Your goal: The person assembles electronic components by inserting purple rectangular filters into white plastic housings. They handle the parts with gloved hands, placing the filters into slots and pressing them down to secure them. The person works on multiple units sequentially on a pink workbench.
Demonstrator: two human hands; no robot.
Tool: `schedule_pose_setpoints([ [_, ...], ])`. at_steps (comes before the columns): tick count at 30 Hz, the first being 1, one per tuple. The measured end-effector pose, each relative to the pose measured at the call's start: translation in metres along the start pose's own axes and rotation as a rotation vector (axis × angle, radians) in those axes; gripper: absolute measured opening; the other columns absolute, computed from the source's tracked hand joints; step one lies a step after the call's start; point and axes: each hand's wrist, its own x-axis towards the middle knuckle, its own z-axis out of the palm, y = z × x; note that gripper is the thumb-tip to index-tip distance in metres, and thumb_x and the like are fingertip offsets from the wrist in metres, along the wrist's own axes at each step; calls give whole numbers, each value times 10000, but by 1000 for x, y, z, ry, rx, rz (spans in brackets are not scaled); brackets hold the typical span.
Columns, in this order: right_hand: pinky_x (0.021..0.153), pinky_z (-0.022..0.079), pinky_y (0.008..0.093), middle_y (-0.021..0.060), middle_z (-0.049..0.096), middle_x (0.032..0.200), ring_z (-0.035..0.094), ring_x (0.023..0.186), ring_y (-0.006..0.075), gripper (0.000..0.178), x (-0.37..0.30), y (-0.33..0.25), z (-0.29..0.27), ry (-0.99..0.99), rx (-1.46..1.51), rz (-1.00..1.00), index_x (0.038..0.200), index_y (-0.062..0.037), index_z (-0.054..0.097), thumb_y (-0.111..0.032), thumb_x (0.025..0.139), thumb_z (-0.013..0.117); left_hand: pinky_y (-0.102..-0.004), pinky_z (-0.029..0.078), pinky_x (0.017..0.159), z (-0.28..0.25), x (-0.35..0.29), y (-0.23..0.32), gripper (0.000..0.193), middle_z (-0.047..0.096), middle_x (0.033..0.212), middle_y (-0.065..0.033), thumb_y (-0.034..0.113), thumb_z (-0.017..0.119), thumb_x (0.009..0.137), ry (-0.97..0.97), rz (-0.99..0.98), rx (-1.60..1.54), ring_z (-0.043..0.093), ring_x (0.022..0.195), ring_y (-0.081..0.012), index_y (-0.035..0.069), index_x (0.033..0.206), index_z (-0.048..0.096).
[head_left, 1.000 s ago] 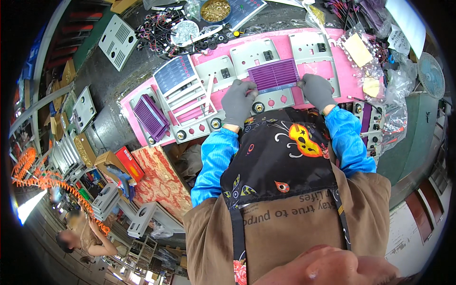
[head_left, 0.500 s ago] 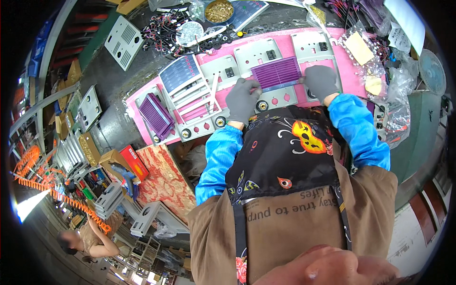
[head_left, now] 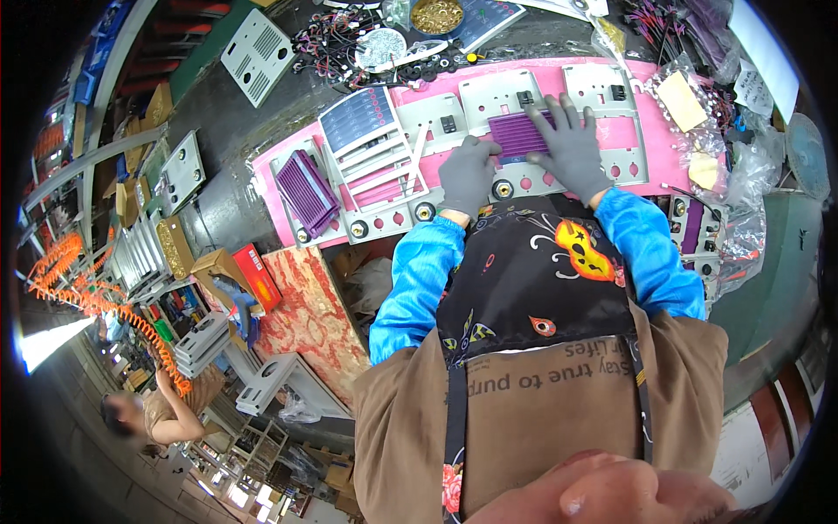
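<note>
A purple ribbed panel (head_left: pixel 513 134) lies on a light grey metal plate (head_left: pixel 548 180) with round holes and a brass-centred fitting (head_left: pixel 502 189). At its left edge is my left hand (head_left: pixel 467 177), in a grey glove, with bent fingers closed on the panel's end. My right hand (head_left: pixel 573 155), gloved too, rests over the panel's right part with its fingers spread. It hides that end of the panel. Further left, a stack of similar purple ribbed panels (head_left: pixel 305 194) sits on another plate. White strips (head_left: pixel 377 162) and blue printed sheets (head_left: pixel 356 116) lie between.
Pink sheeting (head_left: pixel 659 166) covers the bench under several plates. Tangled wires (head_left: pixel 336 44), a bowl of brass parts (head_left: pixel 436 15) and black rings (head_left: pixel 436 65) lie at the back. Plastic bags (head_left: pixel 742 183) and a fan (head_left: pixel 807 155) are at right. A person (head_left: pixel 170 410) is at far left.
My right hand has moved from the panel's right edge onto its face, and its fingers have spread. My left hand stays by the left edge. The whole view has shifted slightly.
</note>
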Motion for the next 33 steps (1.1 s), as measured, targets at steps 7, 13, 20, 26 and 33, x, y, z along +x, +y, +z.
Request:
schedule_pose_setpoints([
  [7,1110,368,482,125,442,1472,393,1392,338,692,-6,21,14,89,140,-96,1444,-208,477,-232,811,756,-419,525,740,-4,3,3,186,644,1014,-55,135,622,874,-57,-37,-18,667,891,-283,199,1010,731],
  [13,939,490,472,160,632,1203,614,1079,368,507,-30,47,40,140,418,325,1433,-158,479,-148,941,600,-446,524,739,1,-6,11,230,694,962,-106,197,581,940,64,-69,-74,681,862,-315,192,1153,668],
  [20,903,515,462,137,642,1196,631,1064,372,463,-25,51,41,142,535,352,1425,-208,493,-147,970,553,-466,524,758,2,2,15,263,719,951,-164,254,534,989,-22,-274,-252,691,852,-370,131,1194,645],
  [26,916,516,439,135,625,1283,634,1090,352,466,-27,58,49,149,636,381,1418,-217,518,-121,963,547,-386,528,794,14,3,1,336,724,953,-181,291,579,971,-6,-352,-555,704,890,-285,68,1206,670],
  [33,851,520,345,111,680,1148,639,941,185,545,-34,52,12,20,1189,570,1467,-115,479,-115,938,607,-312,531,700,-14,10,18,387,706,912,-99,261,654,941,-259,-434,-595,671,794,-184,28,1249,648],
])
